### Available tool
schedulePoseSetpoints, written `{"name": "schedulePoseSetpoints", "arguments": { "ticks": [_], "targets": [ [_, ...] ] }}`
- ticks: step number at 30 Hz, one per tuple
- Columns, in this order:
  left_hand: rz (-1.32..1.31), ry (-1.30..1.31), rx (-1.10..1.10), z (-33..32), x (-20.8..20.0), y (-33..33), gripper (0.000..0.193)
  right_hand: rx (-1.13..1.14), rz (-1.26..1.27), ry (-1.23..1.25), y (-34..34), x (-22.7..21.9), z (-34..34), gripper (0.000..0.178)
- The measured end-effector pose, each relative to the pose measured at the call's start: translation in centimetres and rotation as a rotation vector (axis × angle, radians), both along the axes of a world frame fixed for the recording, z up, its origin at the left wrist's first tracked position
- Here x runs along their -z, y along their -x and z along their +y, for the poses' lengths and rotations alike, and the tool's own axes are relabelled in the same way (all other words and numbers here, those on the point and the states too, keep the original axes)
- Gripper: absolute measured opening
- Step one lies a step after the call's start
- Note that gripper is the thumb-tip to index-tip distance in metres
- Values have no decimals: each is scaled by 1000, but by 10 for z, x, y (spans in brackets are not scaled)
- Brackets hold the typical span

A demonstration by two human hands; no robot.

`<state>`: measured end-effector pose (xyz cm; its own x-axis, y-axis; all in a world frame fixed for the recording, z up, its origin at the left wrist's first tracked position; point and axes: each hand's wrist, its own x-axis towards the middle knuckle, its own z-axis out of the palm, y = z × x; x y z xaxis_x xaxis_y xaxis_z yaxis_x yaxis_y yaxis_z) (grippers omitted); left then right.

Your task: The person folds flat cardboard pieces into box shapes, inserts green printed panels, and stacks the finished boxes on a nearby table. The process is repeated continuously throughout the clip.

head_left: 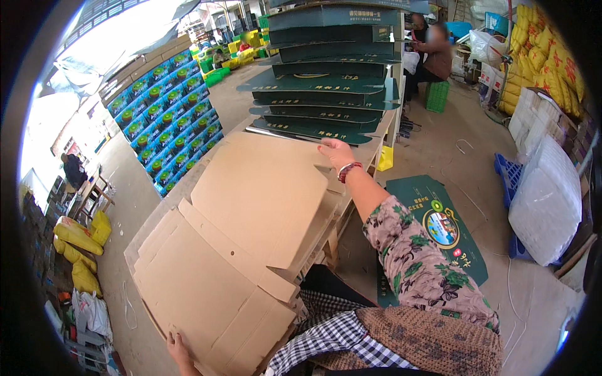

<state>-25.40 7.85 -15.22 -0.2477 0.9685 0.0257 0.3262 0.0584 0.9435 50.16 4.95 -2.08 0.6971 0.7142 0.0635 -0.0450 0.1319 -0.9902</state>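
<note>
On a workshop floor (433, 160), a table (172, 203) is covered by a folded brown cardboard sheet (226, 232). Its near left edge is touched by the left hand (180, 351), its far edge by the right hand (337, 153); whether either is clamped on it cannot be told. Beyond it, green cardboard pieces (323, 83) are stacked. Blue boxes (166, 119) are piled farther left; a green printed sheet (467, 247) is seen at right.

Cardboard (257, 188) lies on the desk (370, 153), stacked cartons (320, 99) behind it (boxes (166, 119) to their left, sacks (545, 56) far to the right).
</note>
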Motion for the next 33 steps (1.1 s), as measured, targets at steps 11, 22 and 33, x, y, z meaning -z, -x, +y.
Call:
{"name": "schedulePoseSetpoints", "arguments": {
  "ticks": [11,22,33],
  "targets": [
    [21,99,111,30,20,-5,58,-444,1026,-75,235,76,-10,42],
    [-502,204,39,-87,-112,-31,55,-524,826,-178,222,21,-48,34],
    [442,-81,111,-67,-28,-66,27,-495,89,203,237,69,-54,31]
  ]
}}
